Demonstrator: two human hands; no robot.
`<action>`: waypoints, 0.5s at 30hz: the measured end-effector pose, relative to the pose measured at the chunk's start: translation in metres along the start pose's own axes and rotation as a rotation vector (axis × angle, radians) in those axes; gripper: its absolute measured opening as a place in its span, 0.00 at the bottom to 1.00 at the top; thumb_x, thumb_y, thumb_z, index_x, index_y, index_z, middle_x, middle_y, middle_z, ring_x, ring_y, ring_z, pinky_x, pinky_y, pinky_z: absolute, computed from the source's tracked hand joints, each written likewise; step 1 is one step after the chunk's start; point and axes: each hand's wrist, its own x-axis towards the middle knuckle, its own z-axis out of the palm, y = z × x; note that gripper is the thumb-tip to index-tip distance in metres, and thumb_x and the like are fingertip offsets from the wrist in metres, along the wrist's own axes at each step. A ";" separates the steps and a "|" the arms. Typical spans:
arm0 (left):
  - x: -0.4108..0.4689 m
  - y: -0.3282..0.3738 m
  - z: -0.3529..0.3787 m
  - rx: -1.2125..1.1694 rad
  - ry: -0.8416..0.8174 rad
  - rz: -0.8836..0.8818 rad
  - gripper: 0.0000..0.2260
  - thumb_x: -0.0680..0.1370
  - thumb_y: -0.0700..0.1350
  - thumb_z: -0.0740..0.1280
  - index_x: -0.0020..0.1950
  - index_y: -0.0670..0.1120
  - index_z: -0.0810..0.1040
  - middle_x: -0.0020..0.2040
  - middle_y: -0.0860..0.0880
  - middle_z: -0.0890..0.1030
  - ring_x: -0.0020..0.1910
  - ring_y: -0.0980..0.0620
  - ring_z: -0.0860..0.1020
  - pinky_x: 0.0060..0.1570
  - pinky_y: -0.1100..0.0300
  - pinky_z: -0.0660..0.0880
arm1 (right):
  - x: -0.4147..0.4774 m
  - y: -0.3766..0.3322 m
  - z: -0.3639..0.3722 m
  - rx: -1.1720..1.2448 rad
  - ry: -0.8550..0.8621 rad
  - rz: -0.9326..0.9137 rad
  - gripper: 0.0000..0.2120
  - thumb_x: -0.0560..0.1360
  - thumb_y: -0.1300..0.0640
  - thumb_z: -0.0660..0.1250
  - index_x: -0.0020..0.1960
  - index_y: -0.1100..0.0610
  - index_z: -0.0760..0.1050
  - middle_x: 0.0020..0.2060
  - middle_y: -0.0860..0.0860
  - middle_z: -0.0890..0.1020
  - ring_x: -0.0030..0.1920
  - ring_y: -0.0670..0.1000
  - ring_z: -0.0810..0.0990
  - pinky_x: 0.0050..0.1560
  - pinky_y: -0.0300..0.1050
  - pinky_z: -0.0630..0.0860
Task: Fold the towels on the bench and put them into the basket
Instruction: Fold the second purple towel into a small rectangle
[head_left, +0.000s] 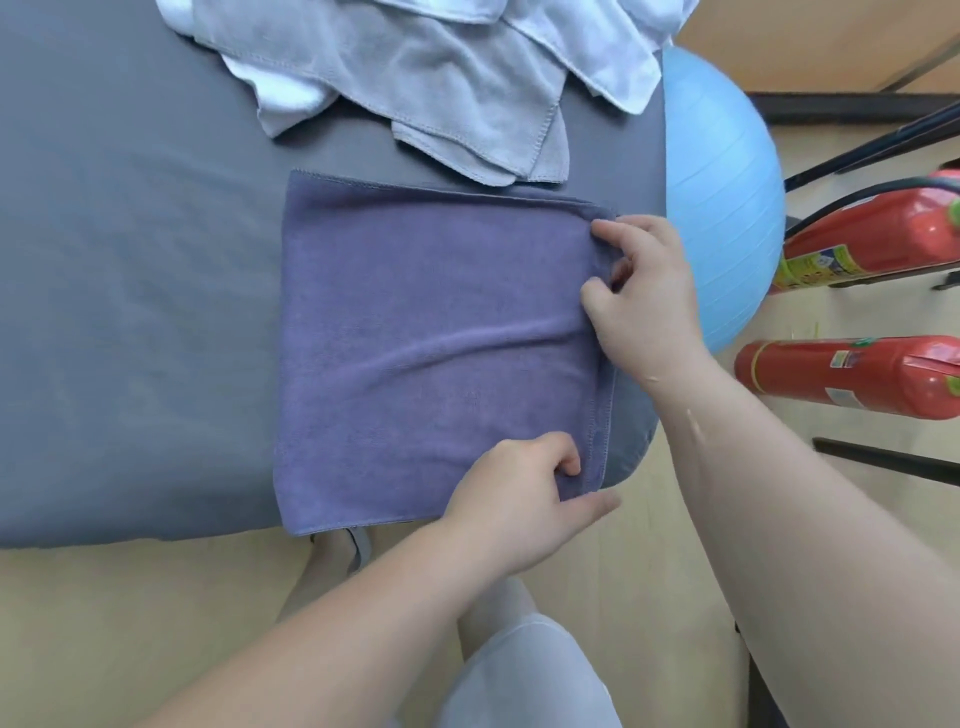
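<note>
Cloth like this purple towel (436, 332) looks light and limp, so I'd lift it by its corners. It lies flat at the right end of the bench (130, 286); my left hand (519, 493) pinches its near right corner, my right hand (644, 291) pinches the far right edge.

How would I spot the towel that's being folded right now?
Start at the big grey bench; near its right end, by the blue ball, lies the purple towel, spread flat in a square. The left hand and right hand both pinch its right edge. The pale grey towel and white towel behind it are crumpled in a heap; it alone is purple.
</note>
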 end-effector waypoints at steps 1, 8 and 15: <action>-0.003 0.000 -0.005 -0.036 0.029 0.013 0.16 0.73 0.64 0.69 0.44 0.52 0.75 0.32 0.54 0.78 0.36 0.54 0.77 0.39 0.53 0.77 | -0.001 -0.003 0.003 -0.050 0.017 -0.015 0.25 0.71 0.60 0.66 0.68 0.59 0.75 0.62 0.51 0.71 0.49 0.47 0.76 0.60 0.40 0.71; -0.034 -0.039 -0.065 0.037 0.533 0.061 0.11 0.75 0.52 0.68 0.37 0.49 0.73 0.27 0.54 0.73 0.30 0.54 0.71 0.35 0.52 0.72 | -0.020 -0.066 0.042 -0.518 0.160 -0.244 0.34 0.73 0.42 0.66 0.75 0.54 0.68 0.77 0.57 0.62 0.75 0.61 0.62 0.67 0.59 0.61; -0.061 -0.104 -0.124 0.169 0.688 -0.386 0.18 0.70 0.55 0.75 0.45 0.51 0.68 0.42 0.53 0.72 0.39 0.50 0.73 0.37 0.51 0.71 | -0.034 -0.141 0.125 -0.504 -0.249 -0.495 0.25 0.77 0.39 0.64 0.73 0.43 0.70 0.63 0.54 0.71 0.58 0.58 0.70 0.56 0.55 0.71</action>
